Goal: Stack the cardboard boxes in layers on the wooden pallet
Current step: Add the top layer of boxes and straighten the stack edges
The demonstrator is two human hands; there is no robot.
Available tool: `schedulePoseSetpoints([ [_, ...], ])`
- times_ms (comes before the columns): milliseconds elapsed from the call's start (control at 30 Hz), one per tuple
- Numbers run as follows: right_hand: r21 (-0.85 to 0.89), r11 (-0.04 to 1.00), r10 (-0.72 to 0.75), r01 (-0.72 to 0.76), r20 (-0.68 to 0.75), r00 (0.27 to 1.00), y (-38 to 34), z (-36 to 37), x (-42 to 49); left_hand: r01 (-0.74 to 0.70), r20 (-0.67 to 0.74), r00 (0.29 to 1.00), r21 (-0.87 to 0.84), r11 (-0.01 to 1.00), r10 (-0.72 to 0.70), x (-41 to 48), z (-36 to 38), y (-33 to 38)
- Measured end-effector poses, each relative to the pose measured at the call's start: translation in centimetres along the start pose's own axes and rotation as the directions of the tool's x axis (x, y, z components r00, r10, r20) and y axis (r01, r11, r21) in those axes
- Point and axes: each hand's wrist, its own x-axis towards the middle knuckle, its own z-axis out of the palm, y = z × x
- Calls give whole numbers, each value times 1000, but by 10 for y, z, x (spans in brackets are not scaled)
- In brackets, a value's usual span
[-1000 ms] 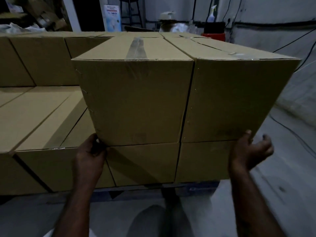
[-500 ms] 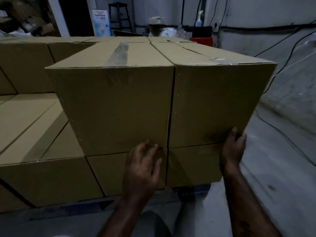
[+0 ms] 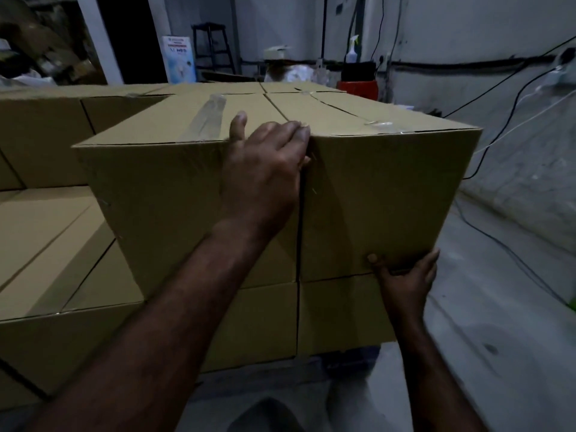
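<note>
On the stack's near corner, atop the lower layer [image 3: 62,244]: one left upper box [image 3: 174,207], taped shut, contents unseen; the left hand [image 3: 265,176] grips it, thumb over the top edge, fingers curled into the seam, tips hidden. Beside it, touching, one right upper box [image 3: 383,194]; the right hand [image 3: 405,282] clasps its lower outer corner, thumb on the face, fingertips out of sight. Underneath, the pallet [image 3: 349,358]: dark, barely legible.
</note>
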Motion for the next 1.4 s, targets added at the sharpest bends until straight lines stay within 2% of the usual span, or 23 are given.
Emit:
schedulePoseSetpoints([
  [267, -54, 999, -5, 5, 2, 1000, 2, 1, -4, 38, 77, 997, -202, 979, -22, 16, -12, -3],
  [433, -140, 990, 2, 9, 78, 997, 5, -4, -6, 61, 109, 993, -207, 976, -39, 21, -9, -2],
  [833, -142, 990, 4, 4, 51, 999, 5, -5, -6, 58, 86, 996, -276, 959, -36, 17, -7, -7],
  [967, -204, 971, 147, -126, 92, 985, -16, -17, -7, 143, 172, 981, -342, 929, -88, 29, -15, -3],
  [1100, -281, 926, 306, -253, 162, 938, -61, -25, -13, 280, 331, 931, -385, 880, -152, 39, -19, -8],
  [1167, -333, 878, 427, -343, 224, 876, -87, -21, -13, 367, 434, 884, -417, 832, -173, 48, -26, -10],
  [1233, -441, 829, 498, -344, 300, 814, -136, -23, -24, 462, 586, 791, -388, 797, -174, 68, -44, -10],
  [1267, -484, 812, 515, -327, 329, 791, -161, -24, -33, 477, 680, 718, -326, 816, -149, 76, -53, -8],
  [1333, -572, 774, 540, -272, 370, 756, -221, -33, -52, 418, 839, 538, -182, 890, -81, 95, -80, -7],
  [1400, -670, 738, 484, -85, 437, 758, -279, -46, -69, 348, 916, 396, -82, 934, -67, 111, -115, -14],
])
